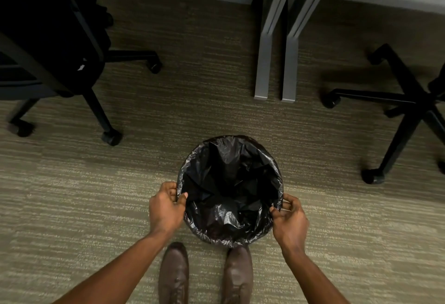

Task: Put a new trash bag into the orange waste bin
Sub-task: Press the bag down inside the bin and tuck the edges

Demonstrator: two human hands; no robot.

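Observation:
A black trash bag (228,183) lines a round bin on the carpet in front of me, its crinkled edge folded over the whole rim. The bag hides the bin's orange body. My left hand (165,207) pinches the bag's edge at the rim's left side, thumb inside and fingers outside. On the right side of the rim, my right hand (290,222) grips the bag's edge the same way. The bag's inside sags in loose folds.
Two brown shoes (173,272) stand just behind the bin. A black office chair (48,39) is at the far left, another chair base (407,108) at the right. Grey desk legs (277,51) stand on the carpet beyond the bin.

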